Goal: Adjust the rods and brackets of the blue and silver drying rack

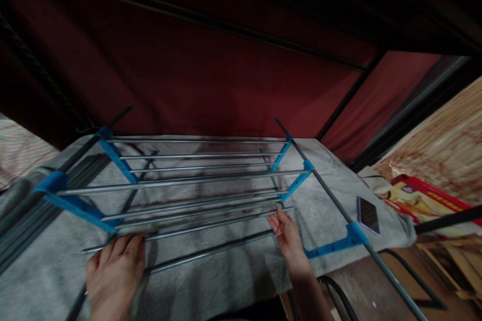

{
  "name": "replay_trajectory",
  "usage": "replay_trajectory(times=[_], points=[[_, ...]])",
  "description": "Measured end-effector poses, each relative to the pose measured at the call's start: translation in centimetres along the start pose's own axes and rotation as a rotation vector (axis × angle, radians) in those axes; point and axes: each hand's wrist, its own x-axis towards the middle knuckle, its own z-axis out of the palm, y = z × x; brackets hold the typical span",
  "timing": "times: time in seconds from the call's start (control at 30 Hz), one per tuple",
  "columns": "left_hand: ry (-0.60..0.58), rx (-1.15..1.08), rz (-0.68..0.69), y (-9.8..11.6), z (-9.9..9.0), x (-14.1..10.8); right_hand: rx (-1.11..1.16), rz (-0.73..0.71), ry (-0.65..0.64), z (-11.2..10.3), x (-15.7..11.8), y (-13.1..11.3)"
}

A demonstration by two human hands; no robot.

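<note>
My left hand [115, 273] is wrapped over a loose-ended grey metal rod [211, 227] close to its left end. At the rod's other end, my right hand [285, 233] pinches it between thumb and fingers. Beyond the hands lies a partly assembled rack of metal rods [181, 180] and blue plastic brackets, among them the left bracket [81, 208]. A lower rod [211, 252] runs nearer to me; both its ends are hidden by the hands. To the right of my right hand, a blue bracket [333, 247] sits on a long side pole [395, 283].
Several dark tubes [41, 210] lie at the left on the grey cloth [233, 283]. A phone [368, 214] rests near the right edge. Past it are a red and yellow package [425, 198] and a black metal frame. Dark red fabric [211, 75] hangs behind the rack.
</note>
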Motion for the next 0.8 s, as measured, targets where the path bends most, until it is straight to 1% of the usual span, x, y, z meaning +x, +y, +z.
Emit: replay_trajectory(times=[0.1,0.23,0.37,0.47,0.53,0.6,0.73,0.8], points=[[0.025,-0.043,0.001,-0.3,-0.3,-0.1,0.002,-0.002,0.014,0.0,0.1,0.0],[0.018,0.002,-0.062,-1.0,-0.6,0.0,-0.016,0.002,0.023,-0.1,0.5,0.1],[-0.019,0.036,-0.101,-1.8,0.0,-0.1,-0.048,0.006,0.032,-0.5,0.7,0.3],[-0.039,0.028,-0.202,-2.2,0.6,-0.2,-0.049,0.017,0.030,-0.7,0.7,0.4],[-0.040,-0.022,-0.300,-2.3,0.8,-0.3,-0.054,0.020,0.026,-0.8,0.6,0.4],[-0.026,-0.104,-0.353,-2.5,0.8,-0.3,-0.066,0.012,0.028,-0.9,0.4,0.3],[0.030,-0.259,-0.365,-3.3,0.9,-0.3,-0.096,0.012,0.061,-1.5,-0.2,0.3],[0.026,-0.333,-0.409,-3.8,1.3,-0.4,-0.121,0.030,0.079,-2.1,-0.6,0.3]])
